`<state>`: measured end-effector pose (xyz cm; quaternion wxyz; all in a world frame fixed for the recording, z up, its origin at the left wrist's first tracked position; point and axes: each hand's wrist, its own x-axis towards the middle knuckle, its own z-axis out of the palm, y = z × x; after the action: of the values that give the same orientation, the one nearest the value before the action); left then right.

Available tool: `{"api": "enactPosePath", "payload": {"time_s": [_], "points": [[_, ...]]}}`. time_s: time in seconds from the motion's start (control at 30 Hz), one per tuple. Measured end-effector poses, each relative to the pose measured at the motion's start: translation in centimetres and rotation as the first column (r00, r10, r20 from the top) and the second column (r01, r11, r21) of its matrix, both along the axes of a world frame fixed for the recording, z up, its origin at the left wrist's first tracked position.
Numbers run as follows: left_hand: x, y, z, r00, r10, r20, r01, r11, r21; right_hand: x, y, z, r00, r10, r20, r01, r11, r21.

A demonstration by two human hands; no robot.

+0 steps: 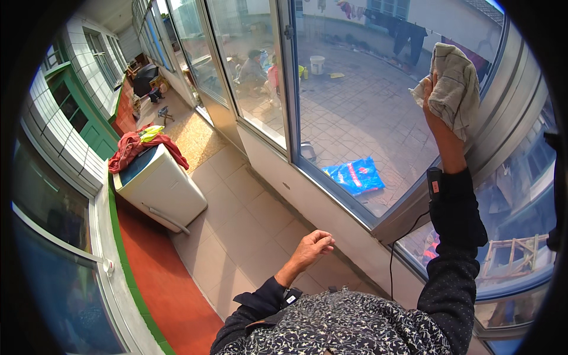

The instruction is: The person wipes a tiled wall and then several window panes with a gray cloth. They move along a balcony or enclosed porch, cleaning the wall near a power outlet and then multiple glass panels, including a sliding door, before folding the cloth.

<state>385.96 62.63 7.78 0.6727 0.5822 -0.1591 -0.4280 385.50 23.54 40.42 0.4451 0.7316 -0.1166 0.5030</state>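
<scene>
My right hand [432, 106] is raised at the upper right and holds a grey terry cloth [457, 84] against the window pane [377, 111], near its metal frame. The cloth is bunched up and hides most of the fingers. In front of my body hangs my left hand [313, 248], its fingers curled in towards the thumb. No object shows in it, and it touches nothing. A low white wall [275, 171] runs beneath the window, to the right of this hand.
A white washing machine [162, 191] stands on the left with a red garment [128, 153] on top. A thin black cable [391, 266] hangs by my right sleeve. Beyond the glass are a blue plastic bag [355, 175], a white bucket [317, 65] and people. A small stool [165, 114] stands farther down the corridor.
</scene>
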Motion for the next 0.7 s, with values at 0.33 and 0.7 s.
{"api": "enactPosePath", "payload": {"time_s": [0.33,0.7], "points": [[11.1,2.3,-2.4,0.995,0.027,-0.094,-0.029,0.999,-0.019,0.3,3.4,1.3,0.997,-0.071,0.028,0.064,0.976,0.210],[16.1,-5.0,-3.8,0.985,-0.142,-0.095,0.143,0.990,0.001,-6.8,5.7,3.7,0.866,0.303,0.397,-0.371,0.923,0.106]]}}
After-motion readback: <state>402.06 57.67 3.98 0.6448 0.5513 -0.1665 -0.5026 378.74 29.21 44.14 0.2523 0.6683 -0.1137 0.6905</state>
